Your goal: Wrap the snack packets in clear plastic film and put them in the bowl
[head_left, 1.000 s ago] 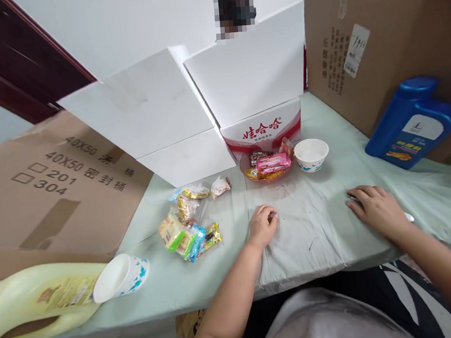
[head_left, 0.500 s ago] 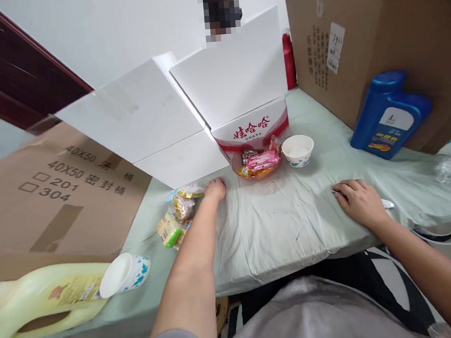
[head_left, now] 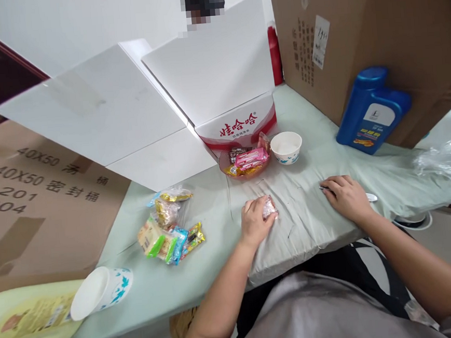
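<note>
Gripping the small shiny packet (head_left: 269, 207) with our left hand (head_left: 253, 222), we judge it light, slippery, best pinched at its edges.

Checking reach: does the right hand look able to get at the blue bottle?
Probably yes: nothing visible stands between the right hand and the blue bottle, though that hand partly covers a white object.

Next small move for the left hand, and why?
I'd probably settle the small clear-wrapped packet onto the pale green cloth: the left hand is curled round it, low at the cloth and nearer the person than the reddish bowl, while the right hand rests apart from it, over a slim white-ended object.
</note>
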